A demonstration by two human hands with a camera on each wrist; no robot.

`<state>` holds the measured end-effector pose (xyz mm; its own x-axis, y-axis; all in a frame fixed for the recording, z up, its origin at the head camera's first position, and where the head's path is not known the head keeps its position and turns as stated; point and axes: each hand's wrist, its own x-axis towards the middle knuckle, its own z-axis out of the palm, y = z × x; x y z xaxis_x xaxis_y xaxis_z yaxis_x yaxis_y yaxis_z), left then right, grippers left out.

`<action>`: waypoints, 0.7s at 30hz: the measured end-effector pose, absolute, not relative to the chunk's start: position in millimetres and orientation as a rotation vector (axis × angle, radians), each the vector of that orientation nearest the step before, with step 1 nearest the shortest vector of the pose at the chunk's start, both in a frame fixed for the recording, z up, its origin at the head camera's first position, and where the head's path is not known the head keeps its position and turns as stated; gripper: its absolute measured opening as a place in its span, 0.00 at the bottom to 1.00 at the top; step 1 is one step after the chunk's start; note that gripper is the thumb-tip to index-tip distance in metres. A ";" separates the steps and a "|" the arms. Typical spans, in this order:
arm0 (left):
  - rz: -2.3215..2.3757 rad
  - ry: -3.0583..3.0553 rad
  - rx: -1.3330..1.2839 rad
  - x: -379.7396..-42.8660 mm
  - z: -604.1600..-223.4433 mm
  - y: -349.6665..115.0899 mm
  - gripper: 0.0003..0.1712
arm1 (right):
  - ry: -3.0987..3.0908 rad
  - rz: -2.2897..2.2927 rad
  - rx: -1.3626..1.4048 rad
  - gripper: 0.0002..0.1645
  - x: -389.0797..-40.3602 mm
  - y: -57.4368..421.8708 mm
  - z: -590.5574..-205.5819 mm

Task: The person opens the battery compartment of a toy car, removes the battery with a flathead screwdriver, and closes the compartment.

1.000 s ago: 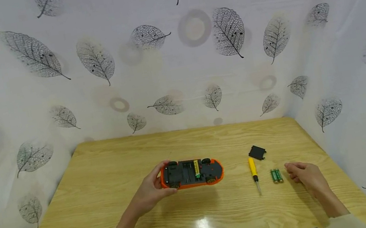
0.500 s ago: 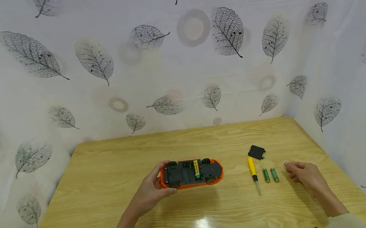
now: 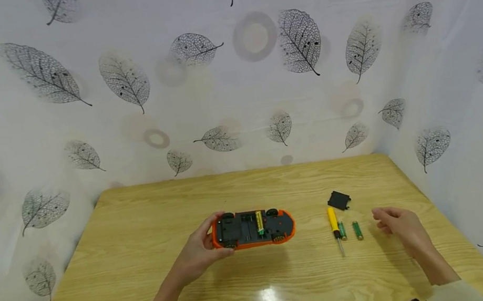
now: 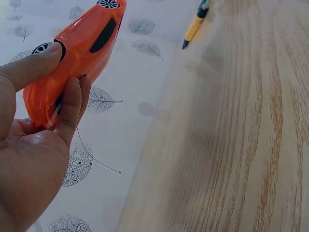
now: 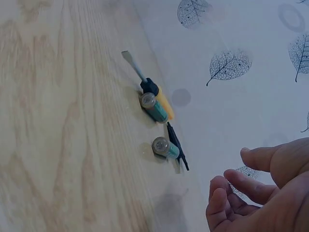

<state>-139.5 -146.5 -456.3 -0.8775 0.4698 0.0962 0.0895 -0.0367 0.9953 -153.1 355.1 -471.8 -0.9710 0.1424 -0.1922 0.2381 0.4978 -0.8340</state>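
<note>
My left hand grips the rear end of an orange toy car, held underside up above the table. A battery lies in the car's uncovered battery compartment; the rest of that bay looks bare. In the left wrist view, thumb and fingers pinch the car body from both sides. My right hand hovers at the right with loosely bent fingers and nothing in them. Left of it are two loose green batteries, one of them against the screwdriver. The right wrist view shows these batteries end on.
A black battery cover lies just behind the yellow-handled screwdriver, whose blade points toward me. The wooden table meets a white leaf-patterned cloth at the back and sides.
The two loose batteries have rolled left and spread apart, the left one reaching the screwdriver. My right hand has shifted very slightly. My left hand and the car stay in place.
</note>
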 end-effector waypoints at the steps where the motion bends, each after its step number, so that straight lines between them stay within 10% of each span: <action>1: 1.999 1.962 0.597 -139.5 -456.4 -146.4 0.52 | 2.647 -1.478 0.327 0.43 -152.8 352.7 -468.9; 21: 2.012 1.933 0.598 -140.5 -457.1 -141.8 0.52 | 2.656 -1.752 -0.034 0.30 -157.0 273.5 -421.8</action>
